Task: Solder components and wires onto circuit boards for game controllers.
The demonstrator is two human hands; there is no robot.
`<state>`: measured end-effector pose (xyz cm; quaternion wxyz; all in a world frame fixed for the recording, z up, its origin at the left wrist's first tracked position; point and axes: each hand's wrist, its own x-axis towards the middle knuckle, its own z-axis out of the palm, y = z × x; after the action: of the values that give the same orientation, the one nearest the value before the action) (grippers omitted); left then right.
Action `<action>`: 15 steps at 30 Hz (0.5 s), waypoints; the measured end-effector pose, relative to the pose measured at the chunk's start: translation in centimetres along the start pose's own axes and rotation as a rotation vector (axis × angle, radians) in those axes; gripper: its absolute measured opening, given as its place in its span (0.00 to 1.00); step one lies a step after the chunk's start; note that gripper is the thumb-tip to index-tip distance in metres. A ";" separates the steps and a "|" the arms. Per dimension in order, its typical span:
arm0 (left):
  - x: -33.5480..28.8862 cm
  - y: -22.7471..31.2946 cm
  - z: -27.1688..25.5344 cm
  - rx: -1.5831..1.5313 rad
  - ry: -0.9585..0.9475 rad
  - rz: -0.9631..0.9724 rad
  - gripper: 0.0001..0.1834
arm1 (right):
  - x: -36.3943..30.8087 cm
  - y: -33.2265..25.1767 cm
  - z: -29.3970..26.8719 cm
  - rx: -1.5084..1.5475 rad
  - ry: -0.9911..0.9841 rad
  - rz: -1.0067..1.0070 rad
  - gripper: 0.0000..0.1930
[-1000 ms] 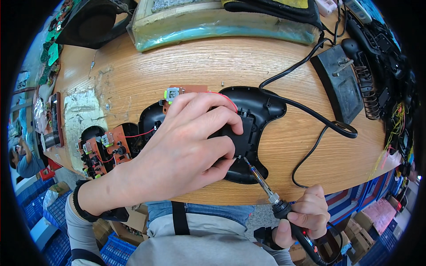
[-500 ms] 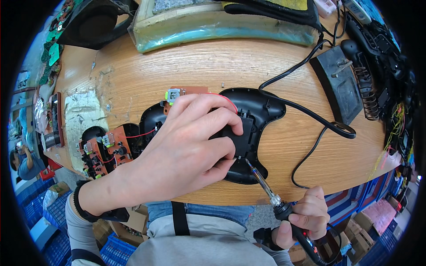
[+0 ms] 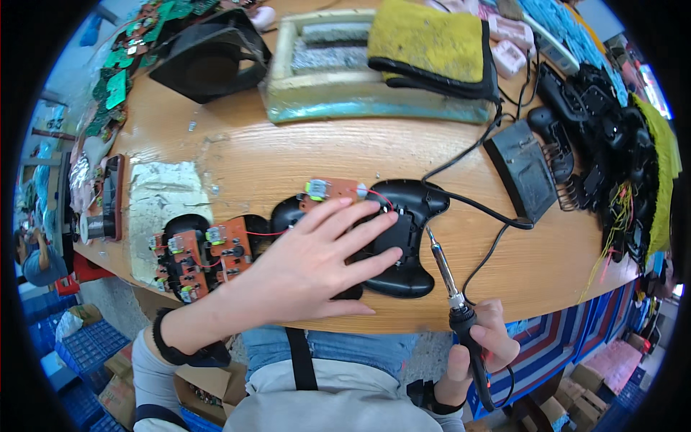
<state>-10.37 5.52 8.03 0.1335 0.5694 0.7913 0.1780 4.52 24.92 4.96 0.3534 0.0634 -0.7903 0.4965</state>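
My left hand (image 3: pixel 327 252) lies with fingers spread over a black game controller shell (image 3: pixel 414 282), its fingertips at the shell's dark middle part. Beneath and behind the fingers, a brown circuit board (image 3: pixel 338 189) with a green and white part shows at the shell's far edge. A red wire (image 3: pixel 381 196) runs from the board to the shell. In my right hand (image 3: pixel 489 344), a soldering iron (image 3: pixel 445 272) is gripped by its black handle. Its tip points up and away from me, just right of the shell and apart from it.
More shells with brown boards (image 3: pixel 232 248) stand in a row at left. A black soldering iron stand (image 3: pixel 523 169) with a coil sits at right, beside piled black shells (image 3: pixel 604 137). The iron's cord (image 3: pixel 479 205) crosses the table. A yellow cloth (image 3: pixel 432 47) lies on a foam tray (image 3: pixel 288 93).
The iron's tip has drawn back to the right from the shell. My left fingers have straightened out of a pinch and spread. The whole view has shifted.
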 end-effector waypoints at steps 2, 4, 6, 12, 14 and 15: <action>-0.5 0.2 0.3 -0.017 0.039 0.003 0.32 | 0.1 -0.5 0.1 0.019 -0.011 -0.017 0.16; -1.4 0.5 0.5 -0.011 0.093 -0.004 0.29 | -0.1 -0.8 0.5 -0.035 0.017 -0.014 0.16; -2.8 0.7 0.6 -0.003 0.133 -0.024 0.28 | -0.1 -1.1 1.1 -0.008 0.030 -0.064 0.15; -8.9 1.4 0.9 0.054 0.257 -0.194 0.27 | -0.7 -2.8 1.9 0.012 -0.023 -0.033 0.13; -10.9 1.4 0.8 0.051 0.272 -0.263 0.27 | -0.9 -3.1 2.0 0.049 -0.068 -0.025 0.13; -12.2 1.5 0.5 0.075 0.279 -0.298 0.26 | -1.1 -3.2 2.2 0.048 -0.085 -0.022 0.12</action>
<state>-5.00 -5.59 8.29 0.0262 0.4203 0.8838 0.2040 5.64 21.23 6.08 0.3234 0.1014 -0.7917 0.5083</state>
